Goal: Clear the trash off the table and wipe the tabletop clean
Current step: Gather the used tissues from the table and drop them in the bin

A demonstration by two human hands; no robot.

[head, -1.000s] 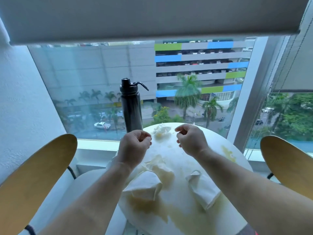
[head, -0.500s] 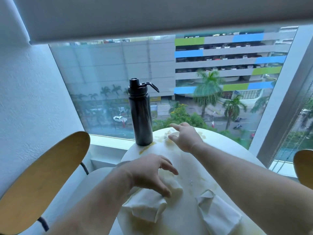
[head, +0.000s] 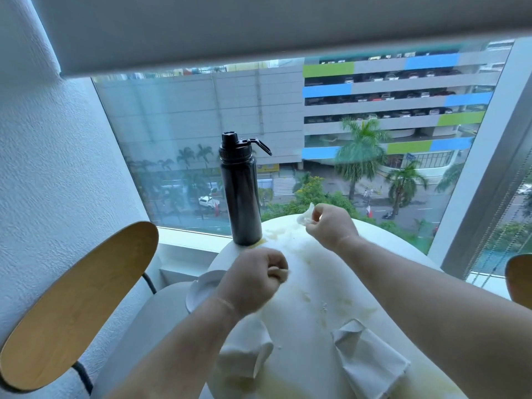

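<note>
The round white table [head: 299, 335] is smeared with yellowish stains and crumbs. My right hand [head: 331, 226] is at its far edge, shut on a crumpled white tissue [head: 304, 218] lifted just off the top. My left hand [head: 253, 280] is a closed fist over the middle left of the table, with only a sliver of stained tissue showing at the fingers. Two folded white napkins lie near me: one [head: 244, 349] partly under my left forearm, the other [head: 371, 358] to the right.
A tall black bottle [head: 240, 191] stands upright at the table's far left edge, close to my left hand. A white plate-like rim [head: 201, 289] sticks out at the table's left side. Wooden chair backs stand left [head: 74, 306] and right [head: 518, 277]. A window is right behind.
My right hand has closed on the far tissue and lifted it. My left hand went from open above the stained tissue to a fist; that tissue no longer lies on the table.
</note>
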